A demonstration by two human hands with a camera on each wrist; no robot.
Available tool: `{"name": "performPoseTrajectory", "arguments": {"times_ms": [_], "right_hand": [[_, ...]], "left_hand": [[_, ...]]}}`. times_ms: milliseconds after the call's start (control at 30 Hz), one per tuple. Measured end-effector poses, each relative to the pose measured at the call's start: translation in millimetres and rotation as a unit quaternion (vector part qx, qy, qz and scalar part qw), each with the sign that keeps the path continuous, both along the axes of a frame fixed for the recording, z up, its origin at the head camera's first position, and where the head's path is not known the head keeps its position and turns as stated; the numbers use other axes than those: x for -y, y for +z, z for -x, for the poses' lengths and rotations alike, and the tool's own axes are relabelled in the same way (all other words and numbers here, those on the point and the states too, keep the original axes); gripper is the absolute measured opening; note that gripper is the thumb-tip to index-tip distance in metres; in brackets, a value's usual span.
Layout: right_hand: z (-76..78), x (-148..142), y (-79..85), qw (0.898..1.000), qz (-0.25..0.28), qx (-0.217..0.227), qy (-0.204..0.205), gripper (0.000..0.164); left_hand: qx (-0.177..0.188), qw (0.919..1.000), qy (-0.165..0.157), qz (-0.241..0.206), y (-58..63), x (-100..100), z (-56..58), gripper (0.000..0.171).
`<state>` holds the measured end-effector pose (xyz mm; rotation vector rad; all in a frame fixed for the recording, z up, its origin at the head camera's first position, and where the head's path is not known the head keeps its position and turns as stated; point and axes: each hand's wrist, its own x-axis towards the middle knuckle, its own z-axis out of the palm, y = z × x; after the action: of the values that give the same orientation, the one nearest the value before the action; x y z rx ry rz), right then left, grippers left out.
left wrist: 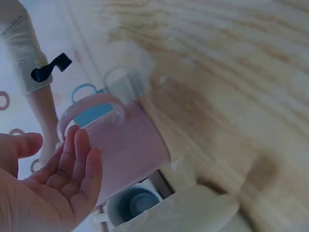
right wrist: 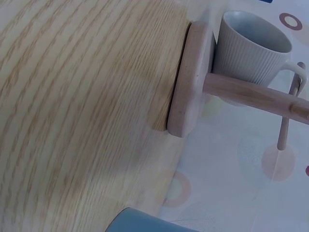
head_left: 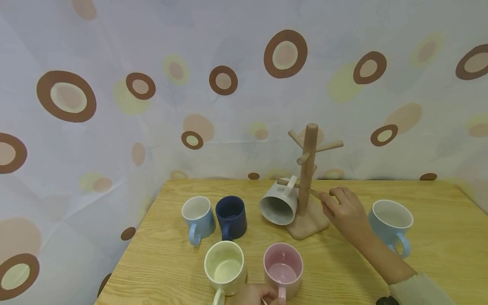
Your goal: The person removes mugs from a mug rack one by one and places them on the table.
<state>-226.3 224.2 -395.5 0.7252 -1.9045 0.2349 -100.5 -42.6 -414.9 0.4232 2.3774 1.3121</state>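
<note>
My left hand point(head_left: 256, 294) is beside the handle of a pink mug point(head_left: 283, 267). In the left wrist view, its fingers point(left wrist: 79, 159) are bent at that handle, with the thumb apart from them. A wooden mug tree point(head_left: 309, 169) stands further back, and a ribbed white mug point(head_left: 280, 202) hangs tilted by its handle on a low peg at the left. My right hand point(head_left: 345, 212) pinches the end of a low peg on the tree's right side. The right wrist view shows the white mug point(right wrist: 251, 48) and the tree's base point(right wrist: 186, 92), but not the hand.
Left of the pink mug stands a pale yellow mug point(head_left: 225, 267). Behind are a light blue mug point(head_left: 203, 220) and a navy mug point(head_left: 233, 220). Another light blue mug point(head_left: 389, 224) stands right of my right forearm. A patterned sheet point(head_left: 244, 106) hangs behind the wooden table point(head_left: 160, 262).
</note>
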Motion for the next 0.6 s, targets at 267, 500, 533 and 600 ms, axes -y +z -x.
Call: {"name": "performPoseTrajectory", "arguments": {"times_ms": [267, 500, 533, 600], "right_hand": [[1.5, -1.5, -3.0, 1.0, 0.0, -0.003, 0.009, 0.03], [0.9, -1.0, -4.1, 1.0, 0.001, -0.001, 0.005, 0.032], [0.7, -0.8, -4.0, 1.0, 0.003, 0.0, 0.005, 0.031], [0.2, -0.2, -3.8, 1.0, 0.005, 0.001, 0.006, 0.031]], "left_hand": [[-0.12, 0.9909, -0.026, 0.056, 22.4, 5.7, 2.6, 0.017], [-0.251, 0.9646, 0.006, 0.081, 39.4, 8.4, 11.7, 0.011], [-0.261, 0.9617, 0.012, 0.082, 41.5, 8.5, 13.6, 0.012], [-0.272, 0.9588, 0.022, 0.077, 45.5, 8.9, 18.2, 0.013]]}}
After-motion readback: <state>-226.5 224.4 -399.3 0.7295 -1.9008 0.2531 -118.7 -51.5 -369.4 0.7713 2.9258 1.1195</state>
